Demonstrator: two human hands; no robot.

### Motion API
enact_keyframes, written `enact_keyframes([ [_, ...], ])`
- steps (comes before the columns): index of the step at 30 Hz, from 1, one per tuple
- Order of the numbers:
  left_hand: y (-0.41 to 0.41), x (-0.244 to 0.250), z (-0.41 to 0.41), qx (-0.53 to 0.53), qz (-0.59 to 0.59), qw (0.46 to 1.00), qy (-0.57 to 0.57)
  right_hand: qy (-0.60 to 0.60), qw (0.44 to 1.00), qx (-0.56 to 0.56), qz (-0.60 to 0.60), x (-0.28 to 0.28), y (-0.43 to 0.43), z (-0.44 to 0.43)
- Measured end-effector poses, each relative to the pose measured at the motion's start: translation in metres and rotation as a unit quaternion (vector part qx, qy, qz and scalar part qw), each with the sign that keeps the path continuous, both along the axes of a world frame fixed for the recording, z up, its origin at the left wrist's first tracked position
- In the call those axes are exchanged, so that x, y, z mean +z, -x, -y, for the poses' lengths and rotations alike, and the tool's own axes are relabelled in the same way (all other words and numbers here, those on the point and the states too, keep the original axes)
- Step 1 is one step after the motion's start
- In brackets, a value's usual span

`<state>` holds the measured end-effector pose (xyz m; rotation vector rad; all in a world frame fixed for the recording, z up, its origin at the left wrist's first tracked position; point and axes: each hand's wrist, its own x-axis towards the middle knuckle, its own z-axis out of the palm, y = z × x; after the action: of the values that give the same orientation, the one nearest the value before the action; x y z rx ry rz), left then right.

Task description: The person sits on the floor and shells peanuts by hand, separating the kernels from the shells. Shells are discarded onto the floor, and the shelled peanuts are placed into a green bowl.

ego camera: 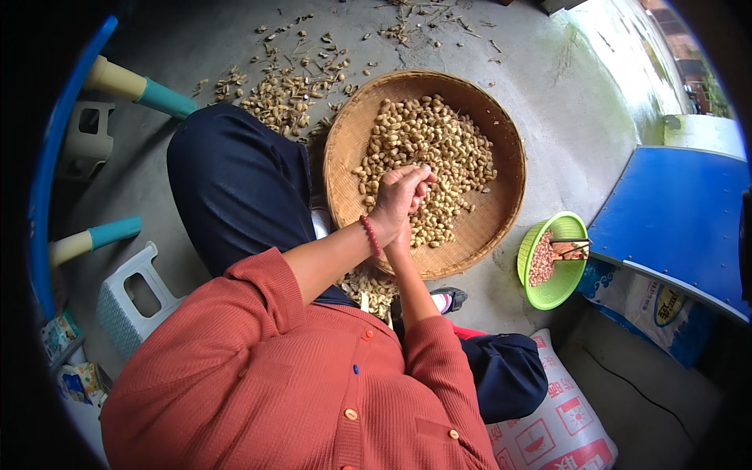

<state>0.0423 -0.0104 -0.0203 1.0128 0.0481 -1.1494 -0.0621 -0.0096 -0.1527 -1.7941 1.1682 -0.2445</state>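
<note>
A round woven bamboo tray (pixel 346 176) holds a broad heap of unshelled peanuts (pixel 411 135). Over the middle of the heap my two hands are pressed together. My left hand (pixel 399 191), with a red bead bracelet (pixel 371 235) at its wrist, lies on top with curled fingers. Beneath it is my right hand (pixel 400 236), mostly hidden; whether anything is between the hands cannot be seen. To the right, a green plastic basket (pixel 549 298) holds shelled pinkish peanuts (pixel 540 261) and a small flat dark-edged object (pixel 570 249).
Peanut shells (pixel 282 100) litter the floor behind the tray, with more shells (pixel 370 288) between my legs. A grey plastic stool (pixel 126 305) stands at the left. On the right are a blue panel (pixel 675 217) and a printed woven sack (pixel 552 411). A black cable (pixel 640 393) crosses the floor.
</note>
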Motion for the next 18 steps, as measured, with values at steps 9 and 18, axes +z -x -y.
enact_keyframes([
  [9, 0.008, -0.016, -0.002, -0.041, 0.02, 0.998, -0.041, -0.189, 0.926, -0.213, 0.248, 0.121, 0.021, 0.036],
  [18, 0.013, -0.024, -0.003, -0.14, 0.041, 0.989, -0.026, -0.105, 0.938, -0.183, 0.275, 0.138, 0.038, 0.021],
])
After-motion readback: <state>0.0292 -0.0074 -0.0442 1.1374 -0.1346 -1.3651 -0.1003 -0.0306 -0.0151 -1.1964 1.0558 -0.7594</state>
